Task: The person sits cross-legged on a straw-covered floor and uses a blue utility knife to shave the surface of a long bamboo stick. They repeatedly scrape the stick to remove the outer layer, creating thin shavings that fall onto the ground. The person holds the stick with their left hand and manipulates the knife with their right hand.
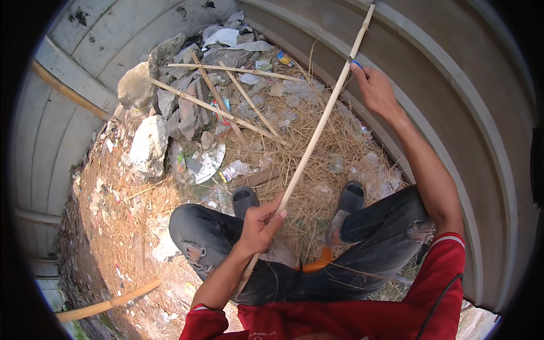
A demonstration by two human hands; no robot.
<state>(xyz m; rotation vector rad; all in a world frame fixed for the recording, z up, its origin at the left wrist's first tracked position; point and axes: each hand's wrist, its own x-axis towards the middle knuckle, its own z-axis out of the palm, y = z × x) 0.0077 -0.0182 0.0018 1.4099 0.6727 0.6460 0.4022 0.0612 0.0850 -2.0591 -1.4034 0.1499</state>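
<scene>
A long, pale bamboo stick (317, 133) slants across my lap, its top end up by the corrugated wall. Low on it, beside my knee, my left hand (262, 228) is closed round the stick with the thumb along it. Farther up, my right hand (375, 93) is closed on a small blue tool (356, 63), pressed against the stick's upper part. Only a bit of blue shows past the thumb and fingertips; its blade or working edge, if any, is hidden.
Several thinner sticks (218, 110) lie across straw and litter ahead, by broken rocks (148, 146). Curved metal sheeting (447, 113) rises close on the right; pale panels (56, 130) stand left. A bamboo pole (110, 302) lies lower left. An orange object (318, 260) sits between my legs.
</scene>
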